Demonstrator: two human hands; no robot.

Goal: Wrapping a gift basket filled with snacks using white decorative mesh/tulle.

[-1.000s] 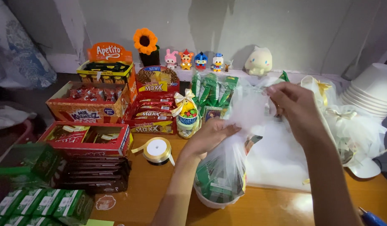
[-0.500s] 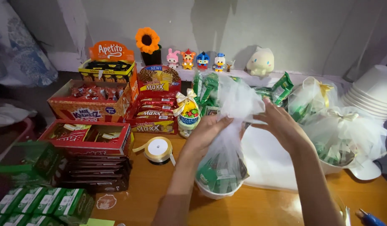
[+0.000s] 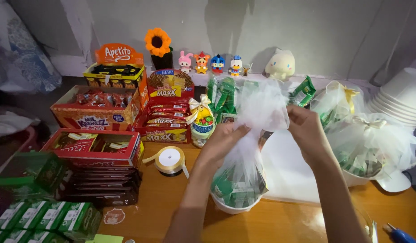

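A white bowl [image 3: 235,206] full of green snack packs [image 3: 237,186] is set on the wooden desk [image 3: 280,222], close to the front edge, and a sheet of white net [image 3: 259,112] is pulled up around it. The net is gathered above the bowl so the packs are kept inside, like a little bag. The left hand [image 3: 222,145] is pressed against the net's left side, with the fingers curled and pinching the net. The right hand [image 3: 307,130] is closed on the net's right side, and the top is bunched between both hands. Just behind and to the right, finished net bundles [image 3: 370,139] with gold bows are stood close together, and a stack of white bowls [image 3: 403,101] is kept beside them. A roll of gold ribbon [image 3: 170,159] is laid near the left hand, within easy reach. The left side of the desk is crowded with red snack boxes [image 3: 97,146] and green packs [image 3: 46,218], so little room is left there. A bare strip of desk is seen at the front, by the edge. Small toy figures [image 3: 211,63] and a sunflower [image 3: 157,41] are lined up on the ledge by the wall.
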